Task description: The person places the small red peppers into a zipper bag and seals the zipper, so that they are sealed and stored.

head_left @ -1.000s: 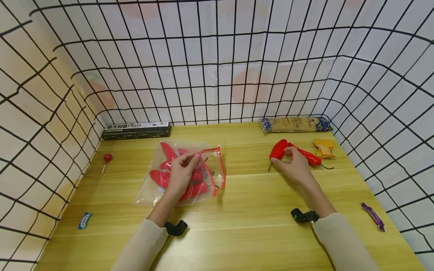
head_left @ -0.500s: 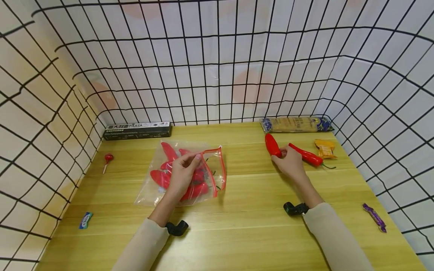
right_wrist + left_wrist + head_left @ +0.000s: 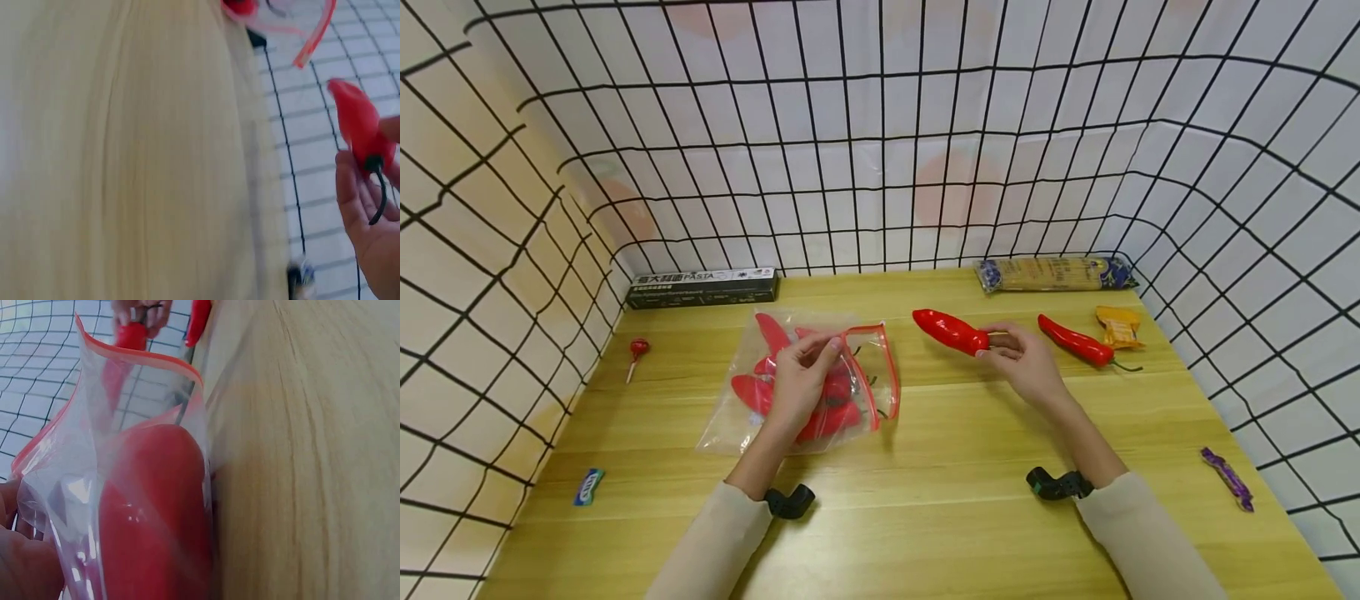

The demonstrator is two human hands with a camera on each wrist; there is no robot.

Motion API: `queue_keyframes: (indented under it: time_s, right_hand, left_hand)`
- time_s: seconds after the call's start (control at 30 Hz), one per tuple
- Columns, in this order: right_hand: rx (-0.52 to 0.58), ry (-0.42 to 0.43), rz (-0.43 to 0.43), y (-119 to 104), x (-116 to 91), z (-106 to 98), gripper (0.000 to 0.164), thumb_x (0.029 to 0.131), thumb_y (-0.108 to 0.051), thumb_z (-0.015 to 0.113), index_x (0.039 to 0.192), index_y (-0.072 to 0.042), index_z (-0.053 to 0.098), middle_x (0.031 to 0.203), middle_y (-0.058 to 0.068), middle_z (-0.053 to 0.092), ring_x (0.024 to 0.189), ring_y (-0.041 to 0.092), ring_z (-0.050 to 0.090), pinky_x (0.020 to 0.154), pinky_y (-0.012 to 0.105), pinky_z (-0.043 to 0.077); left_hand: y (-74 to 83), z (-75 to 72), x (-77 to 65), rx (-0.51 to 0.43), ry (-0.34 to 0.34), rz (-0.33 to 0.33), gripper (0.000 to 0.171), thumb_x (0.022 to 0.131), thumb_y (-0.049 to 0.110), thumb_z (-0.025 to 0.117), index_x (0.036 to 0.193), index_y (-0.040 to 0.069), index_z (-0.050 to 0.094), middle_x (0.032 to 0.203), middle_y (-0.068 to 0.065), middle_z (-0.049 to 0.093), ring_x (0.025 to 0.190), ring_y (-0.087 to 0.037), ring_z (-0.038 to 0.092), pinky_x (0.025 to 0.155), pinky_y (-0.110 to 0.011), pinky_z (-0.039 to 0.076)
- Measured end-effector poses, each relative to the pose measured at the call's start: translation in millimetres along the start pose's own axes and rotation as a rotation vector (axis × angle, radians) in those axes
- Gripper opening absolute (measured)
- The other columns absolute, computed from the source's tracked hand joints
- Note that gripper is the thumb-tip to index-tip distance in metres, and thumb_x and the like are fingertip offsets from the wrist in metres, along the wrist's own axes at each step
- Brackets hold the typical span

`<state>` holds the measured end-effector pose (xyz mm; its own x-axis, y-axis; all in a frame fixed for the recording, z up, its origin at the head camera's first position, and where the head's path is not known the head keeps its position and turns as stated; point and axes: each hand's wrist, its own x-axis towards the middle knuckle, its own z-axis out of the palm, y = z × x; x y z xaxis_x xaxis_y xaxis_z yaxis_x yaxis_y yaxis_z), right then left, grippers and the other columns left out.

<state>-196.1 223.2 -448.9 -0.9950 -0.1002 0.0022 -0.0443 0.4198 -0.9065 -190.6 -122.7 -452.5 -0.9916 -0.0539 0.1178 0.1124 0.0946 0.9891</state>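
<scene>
My left hand (image 3: 801,379) pinches the upper edge of a clear zip bag (image 3: 722,425) near its red-rimmed mouth, which gapes toward the right. Inside the bag lie several red chili peppers (image 3: 752,393). In the left wrist view, one pepper (image 3: 156,506) fills the bag close to the camera. My right hand (image 3: 1026,362) grips another red chili pepper (image 3: 951,331) by its stem end, tip pointing left toward the bag. The right wrist view shows its dark green stem (image 3: 377,194) over the palm. One more chili pepper (image 3: 1078,342) lies on the table right of that hand.
A black pasta box (image 3: 700,290) and a pack of noodles (image 3: 1056,275) lie along the back by the wire mesh (image 3: 880,167). Around the sides are a lollipop (image 3: 637,348), a blue-green wrapped candy (image 3: 588,487), an orange packet (image 3: 1120,327) and a purple candy (image 3: 1227,479).
My right hand has picked up one of the two peppers on the right and carried it left toward the bag, turning its tip leftward. The left hand and bag stay put.
</scene>
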Motion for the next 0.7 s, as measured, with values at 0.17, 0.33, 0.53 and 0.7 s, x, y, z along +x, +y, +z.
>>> queue_keyframes:
  time_s: [0.17, 0.33, 0.53, 0.7]
  right_hand:
    - [0.132, -0.154, -0.078, -16, -7, 23, 0.037, 0.088, -0.023, 0.073, 0.123, -0.016, 0.062, 0.127, 0.009, 0.058, 0.102, 0.024, 0.065, 0.082, 0.031, 0.057]
    - [0.126, -0.246, -0.124, -26, -6, 54, 0.034, 0.086, -0.023, 0.075, 0.119, -0.022, 0.065, 0.125, 0.008, 0.062, 0.100, 0.021, 0.067, 0.079, 0.032, 0.057]
    - [0.125, -0.277, -0.195, -35, 4, 89, 0.033, 0.086, -0.018, 0.074, 0.118, -0.019, 0.066, 0.120, 0.007, 0.065, 0.100, 0.022, 0.066, 0.081, 0.033, 0.055]
    - [0.229, -0.298, -0.174, -40, 13, 111, 0.032, 0.087, -0.013, 0.073, 0.118, -0.010, 0.064, 0.120, 0.010, 0.064, 0.104, 0.026, 0.065, 0.086, 0.031, 0.056]
  left_hand:
    - [2.5, -2.0, -0.6, 0.007, 0.001, 0.046, 0.031, 0.089, 0.039, 0.068, 0.111, 0.018, 0.073, 0.100, -0.004, 0.073, 0.088, -0.016, 0.066, 0.078, -0.024, 0.057]
    - [7.4, -1.8, -3.6, 0.036, 0.020, 0.080, 0.030, 0.088, 0.040, 0.068, 0.110, 0.020, 0.073, 0.101, -0.003, 0.073, 0.086, -0.016, 0.066, 0.076, -0.022, 0.057]
    - [13.6, -0.6, -8.2, 0.084, 0.033, 0.090, 0.029, 0.088, 0.047, 0.066, 0.108, 0.027, 0.073, 0.100, 0.003, 0.074, 0.086, -0.018, 0.063, 0.072, -0.021, 0.054]
    - [14.7, 1.0, -7.6, 0.059, 0.035, 0.086, 0.027, 0.089, 0.044, 0.066, 0.106, 0.024, 0.073, 0.098, 0.001, 0.074, 0.082, -0.020, 0.060, 0.066, -0.021, 0.049]
